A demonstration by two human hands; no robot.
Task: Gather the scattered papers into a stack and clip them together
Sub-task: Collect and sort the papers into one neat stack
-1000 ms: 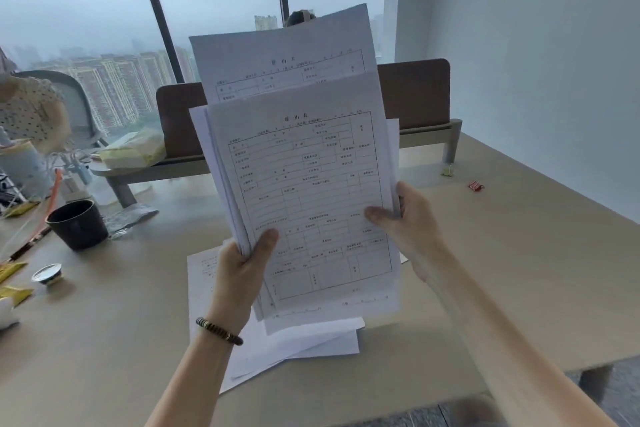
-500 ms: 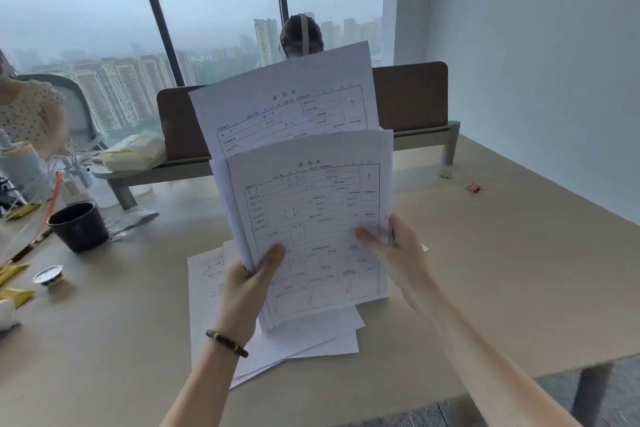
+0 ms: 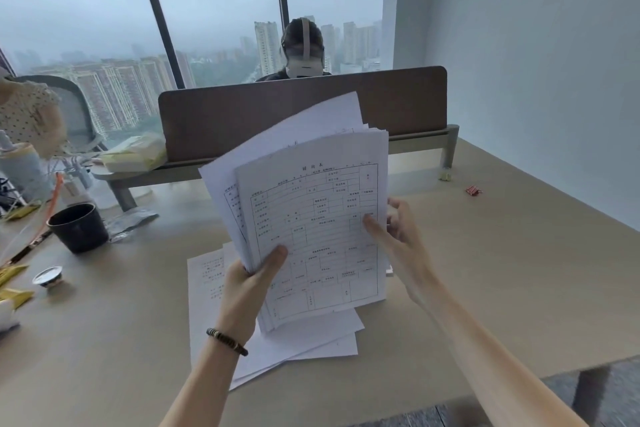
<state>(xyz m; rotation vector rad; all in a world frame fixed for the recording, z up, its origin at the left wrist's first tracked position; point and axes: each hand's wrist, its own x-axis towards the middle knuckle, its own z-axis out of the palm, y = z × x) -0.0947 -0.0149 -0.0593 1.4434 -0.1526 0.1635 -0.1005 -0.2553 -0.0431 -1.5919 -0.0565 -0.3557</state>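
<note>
Big windows show tall buildings in fog behind a tan desk (image 3: 519,288). Above the desk, the left hand (image 3: 247,288) holds a bunch of papers (image 3: 311,229) upright, thumb on the front, fingers behind. The sheets fan out unevenly at the top. The right hand (image 3: 398,236) has loose, spread fingers, and its thumb touches the right edge of the front sheet. More papers (image 3: 207,288) lie flat on the desk below. A red clip (image 3: 473,190) and a yellow clip (image 3: 445,176) sit far off to the right, near a brown divider (image 3: 242,114). A black cup (image 3: 79,227) stands on the left.
</note>
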